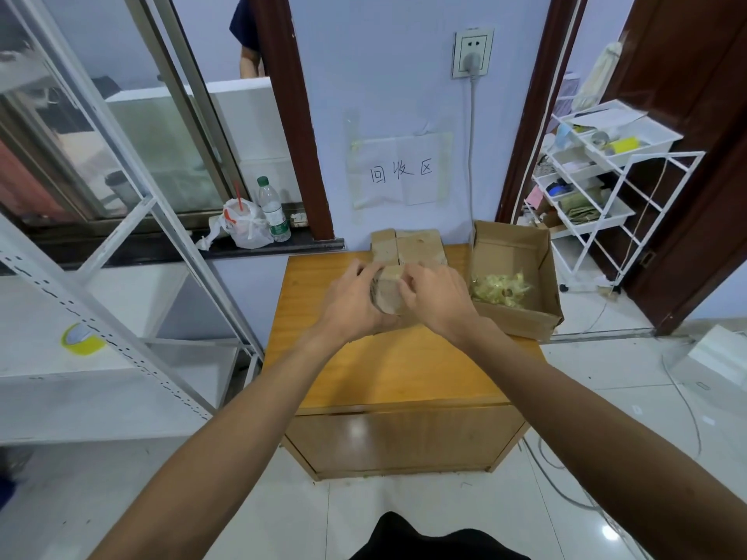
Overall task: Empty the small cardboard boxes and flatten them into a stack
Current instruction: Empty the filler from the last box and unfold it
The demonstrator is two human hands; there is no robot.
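Over the orange-brown wooden cabinet top (396, 369), the large open brown cardboard box (521, 322) holding yellowish wrappers (501, 291) crowds my right. Flattened brown cardboard pieces (420, 247) lie at the back. Just in front of them is the small brown cardboard box (387, 293). My left hand (349, 305) and right hand (438, 301) both curl round it. I judge I'm collapsing it, though I can't tell whether it's emptied. Next its flaps need working loose.

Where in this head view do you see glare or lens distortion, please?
Head view: glare on the cabinet front and floor tile; wide-angle distortion bows the metal shelving and door frame near the edges; left hand, right hand and small box look sharp.
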